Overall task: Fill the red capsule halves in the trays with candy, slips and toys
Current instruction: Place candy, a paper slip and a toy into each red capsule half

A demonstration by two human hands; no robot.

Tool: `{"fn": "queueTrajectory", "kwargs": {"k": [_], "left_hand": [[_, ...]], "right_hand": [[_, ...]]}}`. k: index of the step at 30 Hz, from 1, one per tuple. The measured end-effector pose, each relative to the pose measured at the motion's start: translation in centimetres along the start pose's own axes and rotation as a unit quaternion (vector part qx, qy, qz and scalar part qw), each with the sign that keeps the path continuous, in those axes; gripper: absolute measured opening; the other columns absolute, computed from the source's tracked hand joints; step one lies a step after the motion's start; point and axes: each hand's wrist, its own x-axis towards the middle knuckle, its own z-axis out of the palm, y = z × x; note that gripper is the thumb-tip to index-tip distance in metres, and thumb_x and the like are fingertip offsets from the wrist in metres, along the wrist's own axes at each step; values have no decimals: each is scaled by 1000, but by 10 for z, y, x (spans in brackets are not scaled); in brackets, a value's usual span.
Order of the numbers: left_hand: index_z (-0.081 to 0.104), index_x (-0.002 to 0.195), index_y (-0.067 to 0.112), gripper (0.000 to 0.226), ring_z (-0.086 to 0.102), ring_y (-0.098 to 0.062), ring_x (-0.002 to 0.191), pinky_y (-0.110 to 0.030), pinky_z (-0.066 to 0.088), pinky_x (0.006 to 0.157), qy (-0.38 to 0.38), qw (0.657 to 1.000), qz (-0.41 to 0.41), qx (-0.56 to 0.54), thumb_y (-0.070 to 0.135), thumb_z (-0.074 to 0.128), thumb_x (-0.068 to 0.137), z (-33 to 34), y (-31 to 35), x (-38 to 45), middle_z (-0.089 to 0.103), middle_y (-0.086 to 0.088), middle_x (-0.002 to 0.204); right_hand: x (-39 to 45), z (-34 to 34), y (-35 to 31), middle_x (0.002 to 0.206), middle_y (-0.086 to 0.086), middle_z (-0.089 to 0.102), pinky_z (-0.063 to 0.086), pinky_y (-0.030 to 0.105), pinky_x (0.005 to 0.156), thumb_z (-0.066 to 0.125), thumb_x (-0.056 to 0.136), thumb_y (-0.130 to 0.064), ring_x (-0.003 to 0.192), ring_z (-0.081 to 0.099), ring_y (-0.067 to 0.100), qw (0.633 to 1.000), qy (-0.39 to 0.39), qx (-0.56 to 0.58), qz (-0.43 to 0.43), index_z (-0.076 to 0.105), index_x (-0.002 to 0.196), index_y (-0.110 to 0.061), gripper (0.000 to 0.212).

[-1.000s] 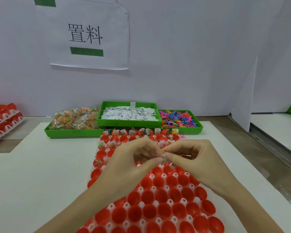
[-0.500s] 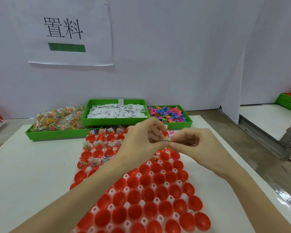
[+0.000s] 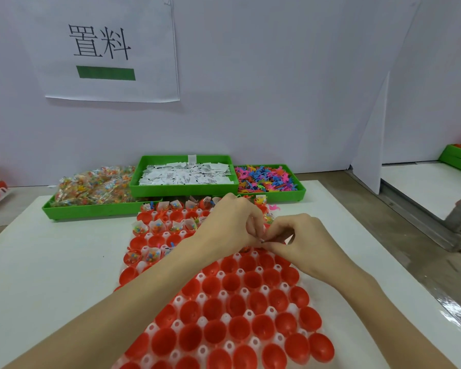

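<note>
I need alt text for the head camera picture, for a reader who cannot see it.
Two bare hands, left hand and right hand, meet fingertip to fingertip and pinch a small item over a white tray of red capsule halves; far rows are filled, near rows empty. Behind stand three green bins: candy, paper slips, colourful toys.

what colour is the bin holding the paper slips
Green; the slip bin shows best in the head view, behind the capsule tray.

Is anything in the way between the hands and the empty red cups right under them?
Nothing visible is. Both hands, left and right, pinch a small item together just above the tray. The empty red cups right below are open and uncovered. The filled cups sit farther back and left, out of the way.
</note>
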Motion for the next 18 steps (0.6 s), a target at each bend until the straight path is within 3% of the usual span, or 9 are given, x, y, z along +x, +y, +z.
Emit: {"fn": "queueTrajectory", "kwargs": {"k": [2,3,6,9,14,16,18], "left_hand": [[76,74,23,13,59,0,68,-18,38,98,-2,1000,5,16,21,89,77,-1,0,1,75,10,70],[77,73,24,12,54,0,73,-22,41,90,1,1000,5,28,23,89,77,-1,0,2,71,13,69],[83,79,23,6,41,-10,89,-25,37,76,-2,998,15,67,26,87,79,-3,4,3,57,19,68],[85,87,21,4,47,-9,86,-26,46,81,-38,996,36,69,19,83,85,-5,5,5,71,14,77],[85,92,17,17,66,-9,80,-25,56,83,-65,995,45,66,4,75,88,-9,4,6,79,3,89],[83,89,15,14,65,-12,85,-27,54,83,-50,995,47,76,5,74,87,-5,5,6,78,3,89],[81,86,16,12,54,-14,88,-26,46,75,-30,994,45,92,6,75,87,-1,6,6,74,4,88]], "right_hand": [[0,1,0,77,-16,74,46,5,66,85,82,-17,77,67,-4,1000,0,-11,-3,79,83,-27,12],[0,2,0,78,-17,73,45,5,66,83,83,-17,78,66,-4,1000,1,-18,-3,79,83,-30,14],[0,1,2,91,-17,62,45,9,66,80,86,-26,80,61,0,997,-2,-71,4,72,80,-48,24],[1,2,1,93,-15,56,42,10,64,79,86,-32,77,56,1,995,-2,-96,14,63,73,-56,32],[2,3,-1,69,-21,63,40,8,59,86,78,-30,75,54,-11,998,17,-51,39,69,70,-46,25],[2,5,0,63,-31,61,40,5,58,87,77,-25,67,53,-14,998,21,-10,57,75,73,-36,17],[3,6,-1,61,-24,63,39,4,58,88,76,-24,64,53,-14,998,25,0,61,77,74,-32,13]]}}
